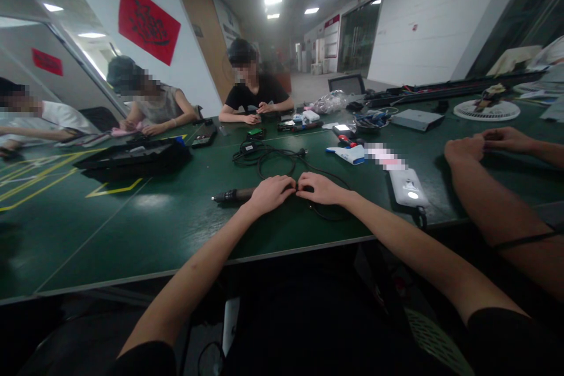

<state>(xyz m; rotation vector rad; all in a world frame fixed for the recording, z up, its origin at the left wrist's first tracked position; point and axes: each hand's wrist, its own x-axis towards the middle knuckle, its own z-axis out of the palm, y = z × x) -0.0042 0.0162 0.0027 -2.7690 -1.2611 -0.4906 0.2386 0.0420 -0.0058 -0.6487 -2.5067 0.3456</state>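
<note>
A dark, pen-shaped electric screwdriver (233,195) lies nearly level just above or on the green table, its bit toward the left. My left hand (274,192) is closed around its rear part, covering much of the body. Facing it, my right hand (321,189) pinches a small dark piece at the screwdriver's back end, which looks like the end of a black cable. The fingertips of both hands almost meet, hiding the join. The black cable (282,155) lies in loops behind my hands, with a power plug (303,153) on it.
Left stands a black tray-like housing (132,155). To the right lie a white and blue packet (350,154) and a white device with a lit spot (408,187). A co-worker's hands (484,144) are at the right; several people sit across the green table (176,229).
</note>
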